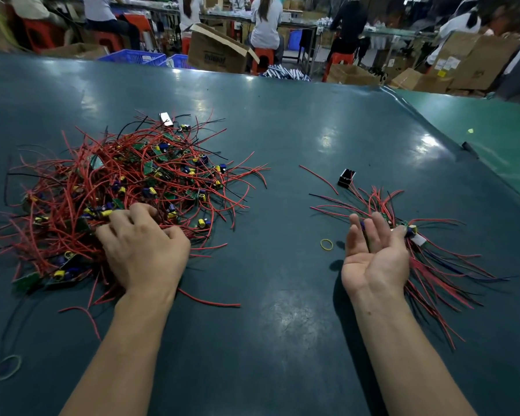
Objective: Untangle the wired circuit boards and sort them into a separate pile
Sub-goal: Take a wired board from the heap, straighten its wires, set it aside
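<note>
A big tangled heap of small green circuit boards with red and black wires [126, 187] covers the left of the dark table. My left hand [141, 247] rests palm-down on its near edge, fingers curled into the wires; what they grip is hidden. A smaller sorted pile of wired boards [432, 259] lies on the right. My right hand [372, 253] lies palm-up against that pile's left side, fingers straight, fingertips touching the boards at its middle.
A yellow rubber band [326, 244] lies left of my right hand, another band [6, 367] near the table's front left. A small black part [346, 178] sits behind the sorted pile. Loose red wires [210, 300] lie between my arms. People work at benches beyond the table.
</note>
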The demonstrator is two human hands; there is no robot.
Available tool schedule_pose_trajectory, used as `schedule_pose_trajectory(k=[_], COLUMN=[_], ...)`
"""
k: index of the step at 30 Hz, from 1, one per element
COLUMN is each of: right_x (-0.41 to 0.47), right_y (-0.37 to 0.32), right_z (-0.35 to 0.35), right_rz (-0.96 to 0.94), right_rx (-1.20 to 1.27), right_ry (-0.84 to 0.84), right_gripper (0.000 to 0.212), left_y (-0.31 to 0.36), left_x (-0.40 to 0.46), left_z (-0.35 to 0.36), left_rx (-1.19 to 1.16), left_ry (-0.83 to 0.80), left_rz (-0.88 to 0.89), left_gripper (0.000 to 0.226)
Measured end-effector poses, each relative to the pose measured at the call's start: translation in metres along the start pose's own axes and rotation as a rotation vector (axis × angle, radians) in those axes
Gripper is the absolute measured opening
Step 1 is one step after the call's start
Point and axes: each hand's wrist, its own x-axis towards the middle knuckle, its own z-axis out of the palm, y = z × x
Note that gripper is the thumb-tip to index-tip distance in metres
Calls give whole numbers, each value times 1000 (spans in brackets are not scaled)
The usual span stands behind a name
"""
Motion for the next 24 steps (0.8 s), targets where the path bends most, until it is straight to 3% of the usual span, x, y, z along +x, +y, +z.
schedule_pose_trajectory(k=[8,13,17,20,24], right_x=[-8,-15,-27,-36,-43], right_y=[-3,-1,9,21,33], right_z=[3,8,12,11,10], right_rz=[58,120,141,185,275], right_rx=[-74,-179,-448,-605,-582], right_ry=[-190,-412,-634,-814,-947], right_gripper=[41,34,28,30,35], left_y=[-4,-2,8,24,43], left_x=[4,3,-3,-16,-37], left_z=[-6,-6,-3,-2,4], left_rx=[-313,-503,-595,-591,-677], left_ry=[255,348,333,285,-4], left_rz=[149,385,540,776,1098], left_gripper=[38,34,32,30,51])
